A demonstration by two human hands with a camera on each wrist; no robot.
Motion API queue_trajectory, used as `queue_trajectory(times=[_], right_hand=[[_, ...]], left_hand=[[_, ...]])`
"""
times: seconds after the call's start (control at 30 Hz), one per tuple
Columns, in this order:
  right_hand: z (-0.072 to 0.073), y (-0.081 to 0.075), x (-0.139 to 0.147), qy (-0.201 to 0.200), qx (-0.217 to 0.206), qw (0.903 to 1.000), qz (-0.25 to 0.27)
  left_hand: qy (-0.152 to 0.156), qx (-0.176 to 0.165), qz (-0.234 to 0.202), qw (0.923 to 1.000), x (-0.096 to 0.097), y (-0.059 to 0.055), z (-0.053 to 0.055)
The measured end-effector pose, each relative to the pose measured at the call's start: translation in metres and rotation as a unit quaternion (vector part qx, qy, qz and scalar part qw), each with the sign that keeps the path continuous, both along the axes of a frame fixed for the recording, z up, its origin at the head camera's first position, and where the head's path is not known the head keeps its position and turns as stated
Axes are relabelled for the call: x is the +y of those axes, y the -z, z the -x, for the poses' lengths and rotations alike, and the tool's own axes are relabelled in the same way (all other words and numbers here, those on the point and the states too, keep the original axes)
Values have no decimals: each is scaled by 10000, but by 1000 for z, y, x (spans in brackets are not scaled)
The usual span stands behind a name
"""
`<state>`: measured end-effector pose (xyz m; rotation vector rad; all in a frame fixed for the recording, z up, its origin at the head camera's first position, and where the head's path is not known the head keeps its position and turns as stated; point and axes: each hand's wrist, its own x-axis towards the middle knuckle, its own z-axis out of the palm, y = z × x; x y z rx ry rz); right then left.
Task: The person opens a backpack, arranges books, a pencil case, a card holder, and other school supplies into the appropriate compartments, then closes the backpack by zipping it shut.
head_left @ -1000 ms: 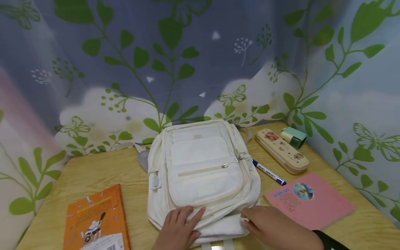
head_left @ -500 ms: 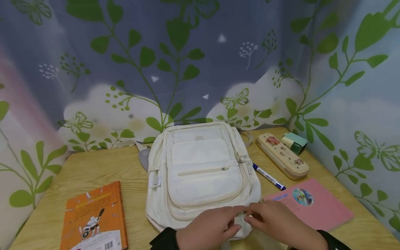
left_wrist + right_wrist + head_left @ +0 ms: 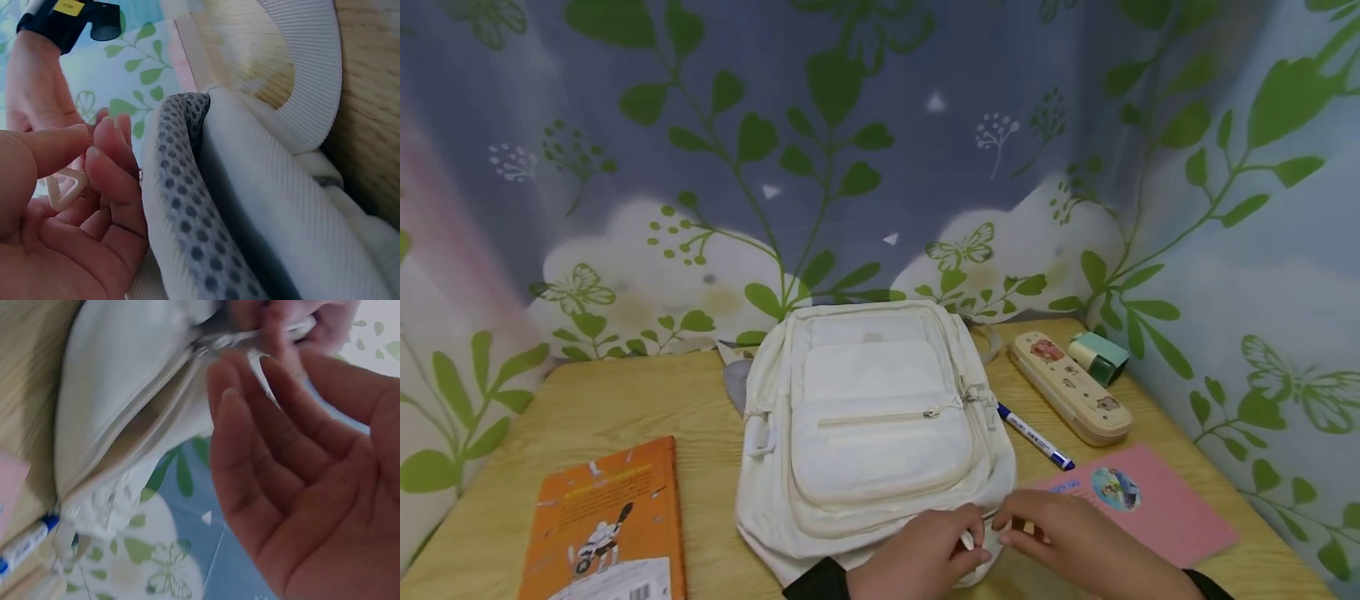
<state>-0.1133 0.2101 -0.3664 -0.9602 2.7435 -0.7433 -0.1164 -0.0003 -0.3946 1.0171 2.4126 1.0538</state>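
Observation:
A white backpack [image 3: 880, 375] lies front side up on the table, its bottom end toward me. At its lower right corner my left hand [image 3: 921, 554] pinches a cream zipper pull [image 3: 967, 540]. The left wrist view shows this pull as a loop [image 3: 64, 189] between thumb and fingers, beside grey mesh padding [image 3: 187, 194]. Just to the right is my right hand [image 3: 1067, 533], with loosely bent fingers and nothing in them. In the right wrist view the bag's zipper stands partly undone, with a gap [image 3: 140, 419] along it below the left hand [image 3: 325, 325].
Left of the bag lies an orange book [image 3: 606, 517]. To the right are a blue-and-white marker [image 3: 1036, 436], a cream pencil case [image 3: 1067, 387], a small green box [image 3: 1099, 358] and a pink booklet [image 3: 1165, 504]. A patterned curtain [image 3: 865, 167] hangs behind the wooden table [image 3: 632, 392].
My left hand has moved right from the bag's bottom edge to the corner and taken the zipper pull. My right hand, which held it, has let go and stays close by.

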Motion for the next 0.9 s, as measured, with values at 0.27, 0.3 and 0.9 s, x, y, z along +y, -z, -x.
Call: queue_trajectory(times=[0.27,0.3,0.9], right_hand=[[9,26,-13,74,2164,9761,-185],[11,27,-15,238,2377,9708,-237],[19,26,-20,1220,2324,9573,-1216]], left_hand=[[37,-191,-317,9993,-4,0,0],[64,-48,-238,9997,-4,0,0],[-878,-437,-162,9950,-23,-6,-5]])
